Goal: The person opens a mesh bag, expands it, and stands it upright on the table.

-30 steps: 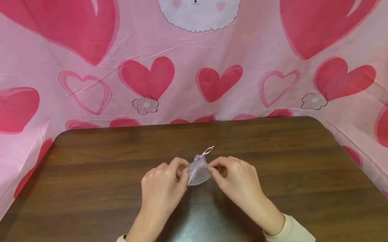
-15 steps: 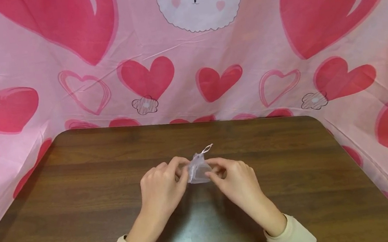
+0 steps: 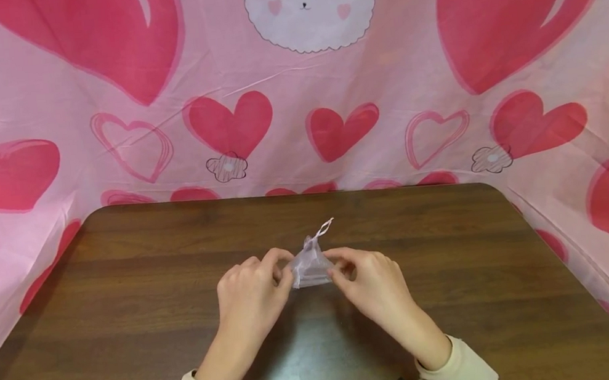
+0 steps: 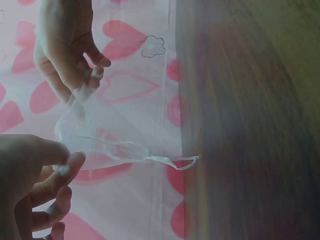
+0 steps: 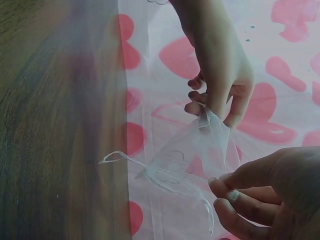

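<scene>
Between my two hands is a small sheer white drawstring pouch [image 3: 310, 266], see-through like organza, with a thin drawstring loop [image 3: 324, 227] sticking up from its gathered end. My left hand [image 3: 252, 291] pinches the pouch's left lower corner between thumb and forefinger. At the opposite corner, my right hand [image 3: 372, 279] pinches the fabric the same way. The left wrist view shows the pouch [image 4: 100, 132] stretched flat between both hands, its cord trailing away. A second cord end hangs from the pouch [image 5: 192, 155] in the right wrist view. Nothing shows inside it.
Below the hands lies a dark brown wooden table [image 3: 157, 329] with rounded far corners. A pink cloth [image 3: 280, 68] printed with hearts and a white animal face hangs behind it and along both sides.
The right thumb and forefinger parted, then pinched the pouch again. The pouch is now spread wider with a straighter lower edge, and its drawstring loop stands a little higher.
</scene>
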The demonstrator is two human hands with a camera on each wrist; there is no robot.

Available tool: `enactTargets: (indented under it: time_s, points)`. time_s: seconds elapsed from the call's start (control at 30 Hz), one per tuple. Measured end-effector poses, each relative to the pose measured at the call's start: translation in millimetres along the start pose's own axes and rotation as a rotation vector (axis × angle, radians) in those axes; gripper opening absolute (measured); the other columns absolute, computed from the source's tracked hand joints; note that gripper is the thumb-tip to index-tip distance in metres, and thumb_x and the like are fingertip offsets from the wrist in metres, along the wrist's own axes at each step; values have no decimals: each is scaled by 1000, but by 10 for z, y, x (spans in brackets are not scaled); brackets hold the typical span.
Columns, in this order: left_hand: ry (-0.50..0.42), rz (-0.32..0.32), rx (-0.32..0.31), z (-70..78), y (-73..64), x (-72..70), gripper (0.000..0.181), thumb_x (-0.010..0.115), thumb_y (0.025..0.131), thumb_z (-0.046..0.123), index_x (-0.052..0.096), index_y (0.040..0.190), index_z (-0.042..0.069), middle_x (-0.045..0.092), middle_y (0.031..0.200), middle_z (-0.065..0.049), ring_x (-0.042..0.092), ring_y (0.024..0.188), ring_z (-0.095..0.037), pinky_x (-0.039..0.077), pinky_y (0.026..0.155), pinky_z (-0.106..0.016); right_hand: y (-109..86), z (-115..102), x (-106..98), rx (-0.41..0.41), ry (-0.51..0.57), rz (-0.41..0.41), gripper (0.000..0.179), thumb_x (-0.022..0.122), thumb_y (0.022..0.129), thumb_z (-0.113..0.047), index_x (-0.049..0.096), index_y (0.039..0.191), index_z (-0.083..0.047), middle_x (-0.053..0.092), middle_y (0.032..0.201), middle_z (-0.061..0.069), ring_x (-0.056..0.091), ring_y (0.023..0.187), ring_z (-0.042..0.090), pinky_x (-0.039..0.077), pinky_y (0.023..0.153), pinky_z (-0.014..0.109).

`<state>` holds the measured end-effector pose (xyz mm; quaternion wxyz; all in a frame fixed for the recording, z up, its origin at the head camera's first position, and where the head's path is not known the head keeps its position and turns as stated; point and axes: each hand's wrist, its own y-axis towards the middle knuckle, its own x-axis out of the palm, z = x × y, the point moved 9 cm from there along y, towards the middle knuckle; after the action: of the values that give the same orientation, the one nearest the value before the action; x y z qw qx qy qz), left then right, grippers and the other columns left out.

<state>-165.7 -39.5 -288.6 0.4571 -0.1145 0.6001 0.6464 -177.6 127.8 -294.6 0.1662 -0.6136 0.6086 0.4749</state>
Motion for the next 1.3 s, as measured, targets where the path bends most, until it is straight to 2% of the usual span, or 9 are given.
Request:
enactTargets:
  time_s: [0.17,0.33,0.47,0.6,0.8,0.97,1.1,1.2,1.3]
  points:
    - [-21,-29,3,35,-19,32,10,80,79,21,73,86,22,57,58,12,46,45,-12,36,45,-27,-8,-12,-24,-24,0,46,24,79,82,-10,77,104,-18,66,72,-14,47,54,0,39,51,28]
    - [-77,-113,-42,43,-27,91,19,77,84,38,72,94,23,61,63,14,54,51,-10,41,49,-30,-18,-52,-84,-74,11,120,21,80,81,-9,77,101,-16,68,73,-11,44,53,0,37,50,25]
    - [-139,-198,-81,53,-45,158,31,80,79,44,70,101,24,65,68,17,57,55,-6,41,51,-29,-28,-72,-106,-94,25,138,22,81,81,-8,77,102,-16,69,74,-10,44,53,2,35,49,24]
    - [-146,-227,-76,69,-54,189,36,86,74,37,69,103,24,65,70,19,50,52,-1,37,49,-26,-31,-78,-88,-100,43,114,23,80,81,-7,77,103,-15,69,75,-10,50,56,5,38,51,25]
    - [-107,-219,-72,35,-45,189,31,85,73,19,71,99,24,60,68,20,41,49,0,34,45,-23,-17,-71,-81,-101,31,98,25,80,80,-6,77,102,-17,67,73,-12,51,60,4,40,53,26]
    - [-117,-196,-85,6,-41,157,28,85,74,20,71,97,26,58,72,19,43,53,0,34,46,-23,-21,-75,-63,-92,9,76,21,81,80,-8,78,99,-17,64,71,-14,47,58,2,38,52,25]
    - [-127,-117,-52,36,-21,85,19,83,77,26,73,92,28,60,73,19,45,54,0,36,48,-24,-25,-93,-38,-100,-12,63,16,82,80,-11,78,94,-19,63,73,-14,46,58,2,38,51,24]
    - [-119,-36,-22,60,-4,8,9,82,78,25,75,84,27,60,67,17,47,52,-2,36,47,-25,-31,-110,-37,-111,-15,72,14,82,80,-12,78,92,-19,63,74,-13,46,59,3,38,52,24]
    - [-110,26,-11,62,2,-50,8,82,76,23,76,77,26,56,59,14,46,49,-4,34,45,-24,-44,-126,-41,-116,-11,80,13,83,80,-16,78,92,-18,63,72,-14,48,60,1,39,53,23]
